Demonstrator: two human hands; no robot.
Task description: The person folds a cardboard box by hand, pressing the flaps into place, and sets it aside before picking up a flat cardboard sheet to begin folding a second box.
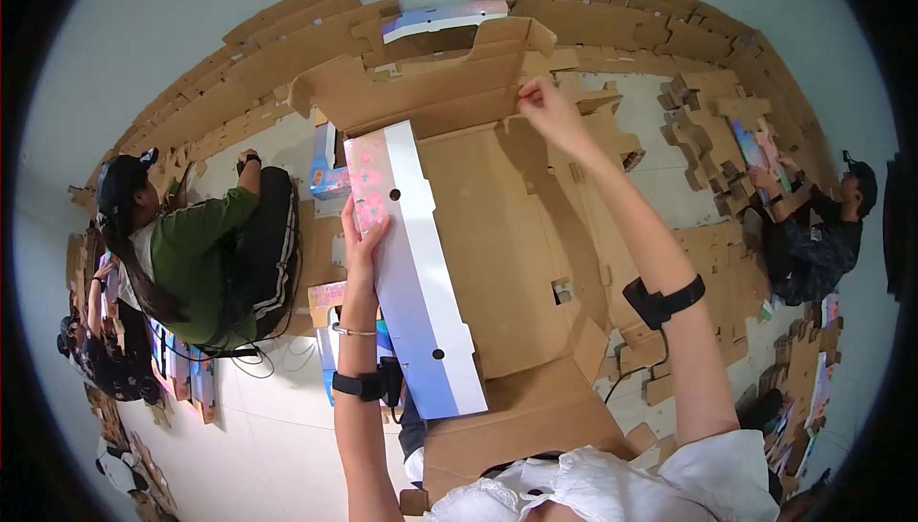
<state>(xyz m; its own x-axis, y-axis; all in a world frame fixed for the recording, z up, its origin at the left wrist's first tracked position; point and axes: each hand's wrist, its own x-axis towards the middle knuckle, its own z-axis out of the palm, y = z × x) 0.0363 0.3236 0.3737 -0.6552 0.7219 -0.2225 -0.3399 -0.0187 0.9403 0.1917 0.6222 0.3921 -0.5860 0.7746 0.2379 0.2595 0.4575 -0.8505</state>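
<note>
The left hand (363, 235) lies spread flat on the box (507, 245); the right hand (547, 111) pinches its far flap (449, 63). Light, stiff card, I'd judge; grip it by the edges.

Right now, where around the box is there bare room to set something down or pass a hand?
Bare: the pale floor between the green-shirted person and the left hand; the brown panel between the white side and the right hand pinching the flap. Crowded: cardboard scraps at right.
</note>
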